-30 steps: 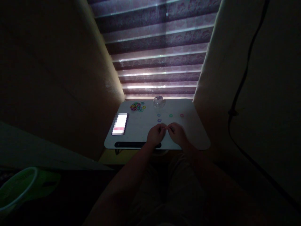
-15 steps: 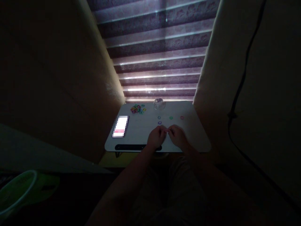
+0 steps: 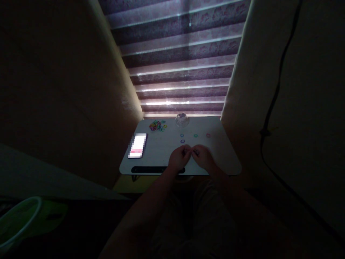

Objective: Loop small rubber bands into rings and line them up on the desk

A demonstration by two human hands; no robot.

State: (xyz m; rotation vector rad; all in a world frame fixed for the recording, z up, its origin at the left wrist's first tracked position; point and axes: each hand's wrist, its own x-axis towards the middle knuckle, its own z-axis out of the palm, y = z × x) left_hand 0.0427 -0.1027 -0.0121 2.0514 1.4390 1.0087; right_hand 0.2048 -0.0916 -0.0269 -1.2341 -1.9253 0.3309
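Note:
My left hand point(image 3: 179, 157) and my right hand point(image 3: 202, 157) meet fingertip to fingertip over the front half of the white table point(image 3: 153, 151). Both are closed in a pinch; what lies between them is too dark and small to make out. Just beyond my hands is a purple ring-shaped band point(image 3: 182, 141), with a teal band point(image 3: 182, 135) behind it. A green band point(image 3: 196, 135) and a pink band point(image 3: 208, 135) lie in a row to the right of the teal one. A pile of small multicoloured bands point(image 3: 155, 125) is at the back left.
A small clear container point(image 3: 182, 120) with something purple on top stands at the back edge. A lit phone point(image 3: 137, 145) lies at the left. A black strip point(image 3: 149, 169) runs along the front edge. A green bin point(image 3: 32, 219) is at lower left, and a dark cable point(image 3: 277, 90) hangs at right.
My fingertips have drawn slightly closer together and turned inward. The bands on the table lie where they were; the whole view has shifted slightly.

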